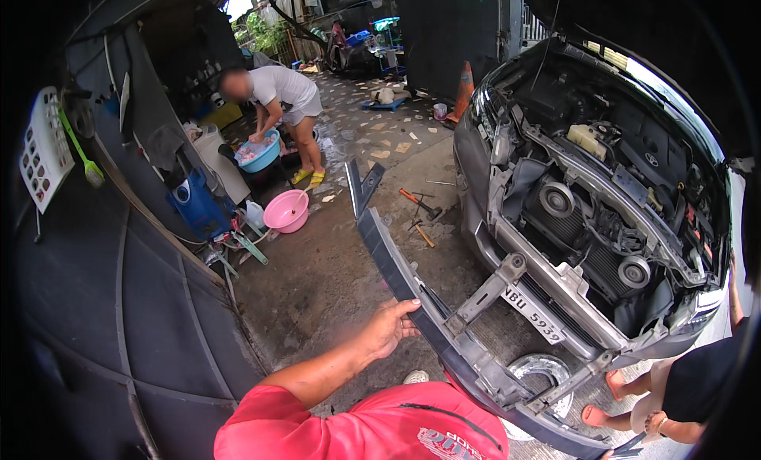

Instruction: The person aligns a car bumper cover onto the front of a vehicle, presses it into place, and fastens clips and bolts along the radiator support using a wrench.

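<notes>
A long, dark, curved bumper guard (pixel 408 281) with grey metal bracket arms (pixel 485 295) slants across the middle, in front of the car. My left hand (pixel 390 327) is closed around its near edge, thumb on top and fingers curled beneath. A sliver of skin at the lower edge, by the guard's right end, may be my right hand (pixel 608 454); its fingers are cut off. The grey car (pixel 507 214) stands with its hood up and front stripped, showing the engine bay, two round horn-like parts and a plate. One bracket arm overlaps the car's silver crossbar (pixel 547 289).
A hammer (pixel 422 204) and another tool (pixel 422 233) lie on the concrete. At right, a person in sandals (pixel 594 416) crouches by the guard; a wheel rim (pixel 547 373) lies beneath. Farther back, someone bends over a blue basin (pixel 259 152) near a pink basin (pixel 287 212) and an orange cone (pixel 464 91).
</notes>
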Motion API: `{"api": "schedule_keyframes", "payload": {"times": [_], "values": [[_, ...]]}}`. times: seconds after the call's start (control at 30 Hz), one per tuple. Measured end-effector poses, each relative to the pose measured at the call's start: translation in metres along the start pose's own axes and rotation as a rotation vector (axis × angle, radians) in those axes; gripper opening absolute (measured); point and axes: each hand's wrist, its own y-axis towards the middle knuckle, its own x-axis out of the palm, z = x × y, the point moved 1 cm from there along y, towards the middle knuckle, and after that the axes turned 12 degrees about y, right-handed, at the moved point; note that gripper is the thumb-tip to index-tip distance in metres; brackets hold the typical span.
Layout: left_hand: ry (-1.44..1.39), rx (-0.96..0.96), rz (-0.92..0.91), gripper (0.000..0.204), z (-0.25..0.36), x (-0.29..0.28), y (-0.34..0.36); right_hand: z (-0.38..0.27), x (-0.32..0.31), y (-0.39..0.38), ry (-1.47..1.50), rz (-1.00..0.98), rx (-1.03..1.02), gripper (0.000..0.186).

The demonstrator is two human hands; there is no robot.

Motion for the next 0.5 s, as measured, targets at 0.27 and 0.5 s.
{"api": "schedule_keyframes", "payload": {"times": [0.27,0.5], "values": [[0.012,-0.008,0.001,0.036,0.000,0.007,0.008,0.006,0.010,0.005,0.014,0.031,0.024,0.077],[0.019,-0.009,-0.008,0.039,0.000,0.003,0.005,0.011,0.009,0.008,0.008,0.020,0.051,0.072]]}}
